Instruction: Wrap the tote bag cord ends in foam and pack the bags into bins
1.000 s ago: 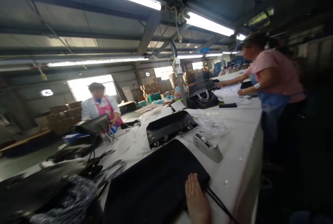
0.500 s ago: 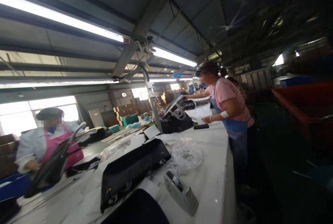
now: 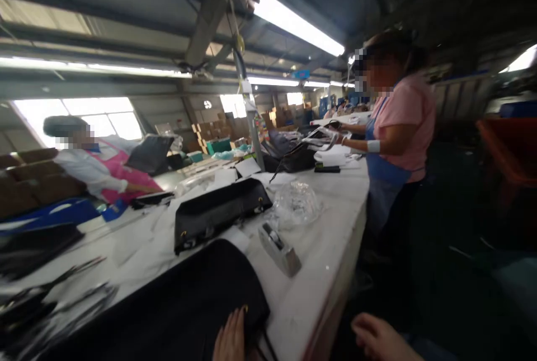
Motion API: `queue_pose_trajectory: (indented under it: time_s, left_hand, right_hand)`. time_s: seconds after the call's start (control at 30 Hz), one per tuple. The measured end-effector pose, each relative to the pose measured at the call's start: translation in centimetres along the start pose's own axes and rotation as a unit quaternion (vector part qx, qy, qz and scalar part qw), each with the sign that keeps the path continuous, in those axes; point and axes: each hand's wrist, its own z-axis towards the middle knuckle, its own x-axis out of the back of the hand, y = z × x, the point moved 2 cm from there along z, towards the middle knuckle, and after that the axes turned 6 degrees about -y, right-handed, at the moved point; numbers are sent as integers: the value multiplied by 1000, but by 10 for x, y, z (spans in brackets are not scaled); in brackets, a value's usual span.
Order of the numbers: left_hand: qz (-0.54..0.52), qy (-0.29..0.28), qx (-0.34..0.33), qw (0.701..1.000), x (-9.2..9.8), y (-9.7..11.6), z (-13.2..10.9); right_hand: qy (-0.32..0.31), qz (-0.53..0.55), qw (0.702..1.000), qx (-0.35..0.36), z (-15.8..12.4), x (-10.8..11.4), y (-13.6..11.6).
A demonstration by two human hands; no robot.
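A large black bag [image 3: 168,305] lies on the near part of the table, with a small gold fitting by its right end. My left hand [image 3: 231,336] rests on that end, fingers stretched out flat over the black surface; its thumb is out of sight. Off the table's right edge, my right hand [image 3: 384,338] hangs in the air, loosely curled and slightly blurred, with nothing visible in it. Beyond the large bag lies another black bag [image 3: 222,210] with gold fittings. A grey tape dispenser [image 3: 279,249] stands to its right.
Crumpled clear plastic [image 3: 297,204] lies behind the dispenser. A co-worker in a pink shirt [image 3: 405,109] handles a bag on the right; another in a pink apron [image 3: 115,168] holds a dark bag across the table. A metal post [image 3: 254,131] rises mid-table. An orange bin [image 3: 509,151] stands right.
My view has tipped down, and both my hands have come into sight. The pink-shirted co-worker now stands more upright with both hands at a bag. The other co-worker has raised a dark bag.
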Motion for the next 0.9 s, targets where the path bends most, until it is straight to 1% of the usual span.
queue_pose_trajectory:
  time_s: [0.03, 0.07, 0.13, 0.23, 0.3, 0.43, 0.5, 0.53, 0.6, 0.7, 0.77, 0.83, 0.9]
  left_hand:
    - [-1, -20, 2, 1000, 8, 1, -18]
    - [-4, -31, -13, 999, 18, 3, -32]
    - [0, -28, -7, 1000, 38, 5, -51]
    - [-5, -9, -6, 1000, 58, 3, -72]
    - [-13, -4, 9, 1000, 65, -3, -90]
    - [-3, -3, 49, 999, 71, -17, -124]
    - [7, 1, 59, 998, 74, -23, -132]
    - [13, 1, 63, 998, 76, -25, -133]
    - [21, -2, 70, 997, 80, -29, -131]
    - [22, -4, 82, 996, 82, -33, -123]
    - [16, -4, 84, 996, 79, -35, -115]
    - [5, -6, 83, 997, 76, -36, -106]
    - [-15, -1, 82, 997, 82, -34, -93]
  right_hand:
    - [-6, -9, 1000, -5, -8, -8, 9]
    - [-14, -18, 1000, 0, -13, -17, 15]
    - [-38, -27, 998, 29, -16, -36, 21]
    - [-118, -13, 992, 43, -9, -70, 21]
    - [-182, -7, 982, 44, -5, -95, 18]
    - [-308, -22, 947, 84, -5, -141, 12]
    - [-346, -28, 934, 86, -6, -157, 11]
    - [-353, -26, 932, 82, -6, -163, 11]
    - [-355, -13, 932, 78, -6, -169, 11]
    - [-368, 39, 925, 84, -10, -169, 8]
    - [-377, 72, 919, 83, -13, -164, 7]
    - [-369, 76, 923, 78, -16, -156, 7]
    - [-350, 56, 932, 71, -19, -147, 8]
